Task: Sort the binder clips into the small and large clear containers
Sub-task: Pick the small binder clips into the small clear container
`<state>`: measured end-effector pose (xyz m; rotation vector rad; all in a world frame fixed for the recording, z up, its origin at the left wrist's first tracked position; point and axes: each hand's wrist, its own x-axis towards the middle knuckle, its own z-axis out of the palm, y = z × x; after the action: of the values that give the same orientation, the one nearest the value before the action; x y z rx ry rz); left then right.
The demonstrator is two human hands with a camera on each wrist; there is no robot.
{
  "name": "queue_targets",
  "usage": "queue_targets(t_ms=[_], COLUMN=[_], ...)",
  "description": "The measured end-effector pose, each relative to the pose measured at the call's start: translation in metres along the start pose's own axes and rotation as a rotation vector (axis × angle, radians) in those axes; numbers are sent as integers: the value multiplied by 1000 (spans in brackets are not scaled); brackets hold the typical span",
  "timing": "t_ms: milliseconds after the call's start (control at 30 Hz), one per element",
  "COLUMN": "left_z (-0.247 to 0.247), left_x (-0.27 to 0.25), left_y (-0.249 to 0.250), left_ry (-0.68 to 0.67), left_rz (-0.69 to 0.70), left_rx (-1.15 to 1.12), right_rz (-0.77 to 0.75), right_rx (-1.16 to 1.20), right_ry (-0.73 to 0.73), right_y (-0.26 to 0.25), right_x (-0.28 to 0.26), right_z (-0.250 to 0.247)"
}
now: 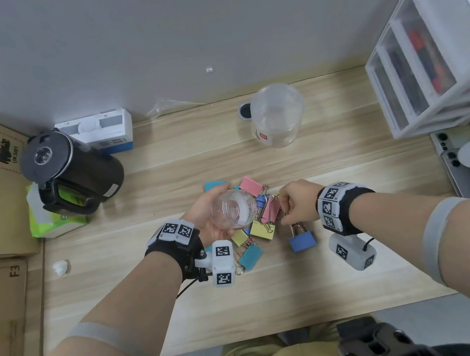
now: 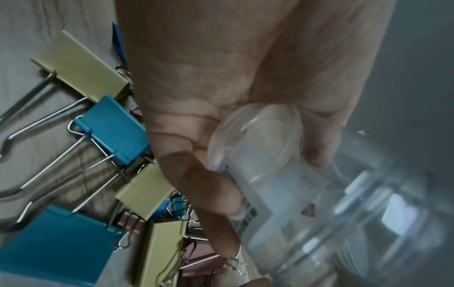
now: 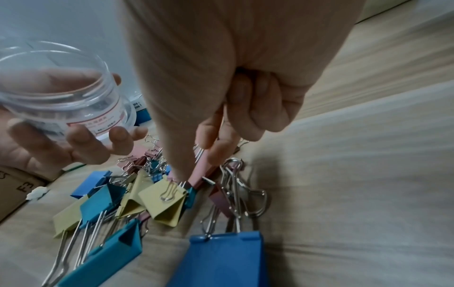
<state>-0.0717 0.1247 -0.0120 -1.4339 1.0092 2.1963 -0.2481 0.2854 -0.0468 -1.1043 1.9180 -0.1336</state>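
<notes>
I am looking at the binder clips (image 1: 254, 224) lying in a loose heap at the centre of the frame on the wooden counter (image 1: 370, 273), pink, yellow, teal and blue ones tangled together. A large blue clip (image 1: 302, 241) is sitting just right of the heap. My left hand (image 1: 203, 218) is cradling the small clear jar (image 1: 233, 209), fingers curled round it, its mouth tipped toward me above the pile. My right hand (image 1: 297, 202) is curling its fingers down into the heap, thumb and fingertips pinching a pink clip (image 3: 203, 172) by its body. The large clear container (image 1: 277, 115) is standing upright, well apart, in the upper right of centre.
</notes>
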Motion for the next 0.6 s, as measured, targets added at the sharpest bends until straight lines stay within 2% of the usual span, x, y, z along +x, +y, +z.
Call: queue_targets(t_ms=[200, 267, 467, 600], left_z=[1, 1, 3, 2], left_x=[3, 6, 10, 12], left_y=[0, -4, -5, -1], left_ry=[-7, -1, -5, -5], left_rz=[-6, -9, -31, -29], left_rx=[18, 18, 25, 29], right_rz=[27, 24, 12, 2], right_rx=[-147, -200, -180, -75], right_ry=[-120, -116, -75, -91], right_y=[6, 7, 6, 5], right_x=[-2, -1, -1, 0], right_z=[7, 13, 14, 9])
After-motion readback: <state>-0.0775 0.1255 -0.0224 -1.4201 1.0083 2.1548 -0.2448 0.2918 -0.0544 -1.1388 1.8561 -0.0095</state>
